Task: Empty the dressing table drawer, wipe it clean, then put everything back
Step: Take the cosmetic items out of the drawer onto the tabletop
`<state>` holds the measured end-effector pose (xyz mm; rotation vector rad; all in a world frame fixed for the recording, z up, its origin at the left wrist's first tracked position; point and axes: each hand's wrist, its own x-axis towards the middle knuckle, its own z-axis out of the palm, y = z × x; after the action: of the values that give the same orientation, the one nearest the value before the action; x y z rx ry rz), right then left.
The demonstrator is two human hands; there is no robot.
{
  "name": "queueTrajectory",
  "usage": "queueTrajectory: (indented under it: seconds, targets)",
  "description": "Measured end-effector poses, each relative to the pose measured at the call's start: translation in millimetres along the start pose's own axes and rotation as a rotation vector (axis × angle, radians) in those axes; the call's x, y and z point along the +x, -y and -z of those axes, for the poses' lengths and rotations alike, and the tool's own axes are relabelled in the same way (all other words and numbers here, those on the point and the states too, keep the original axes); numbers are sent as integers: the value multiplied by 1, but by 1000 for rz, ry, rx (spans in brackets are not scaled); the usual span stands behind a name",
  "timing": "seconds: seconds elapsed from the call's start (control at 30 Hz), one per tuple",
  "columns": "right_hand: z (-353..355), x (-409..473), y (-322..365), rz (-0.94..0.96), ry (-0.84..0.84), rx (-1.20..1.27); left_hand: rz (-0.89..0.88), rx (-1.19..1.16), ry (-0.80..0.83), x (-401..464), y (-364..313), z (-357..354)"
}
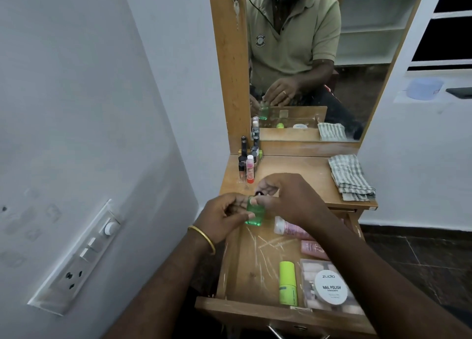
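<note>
While over drawer point(258, 267), both hands point(258, 206) grip btl point(254, 214).

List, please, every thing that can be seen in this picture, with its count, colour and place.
green bottle: one, clear green, held over the drawer's far end
small bottles: several, dark and pink, tabletop far left
cloth: one, grey-white checked, folded, tabletop right
pink tubes: two, pink, lying in drawer
lime bottle: one, lime green, lying in drawer
round tub: one, white, on a clear box in drawer
drawer: one, wooden, open
mirror: one, wood-framed, behind tabletop
left hand: holds green bottle
right hand: grips bottle's top
</note>
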<state>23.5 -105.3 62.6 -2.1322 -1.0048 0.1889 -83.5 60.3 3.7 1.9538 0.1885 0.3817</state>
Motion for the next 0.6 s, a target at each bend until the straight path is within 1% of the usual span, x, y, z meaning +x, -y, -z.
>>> queueTrajectory:
  seconds: [0.1, 0.17, 0.37, 0.5, 0.6]
  targets:
    - [1, 1, 6, -34, -110, 102, -33, 43, -51, 18, -4, 14]
    - [3, -3, 3, -67, -139, 127, -18, 53, -91, 31, -2, 25]
    - [0, -20, -25, -167, -43, 30, 42, 143, -139, 64, 7, 40]
    - [-1, -31, -41, -243, 33, 6, 74, 150, -103, 74, 17, 39]
    - [-6, -35, -49, -287, 107, -42, 99, 132, -118, 75, 25, 38]
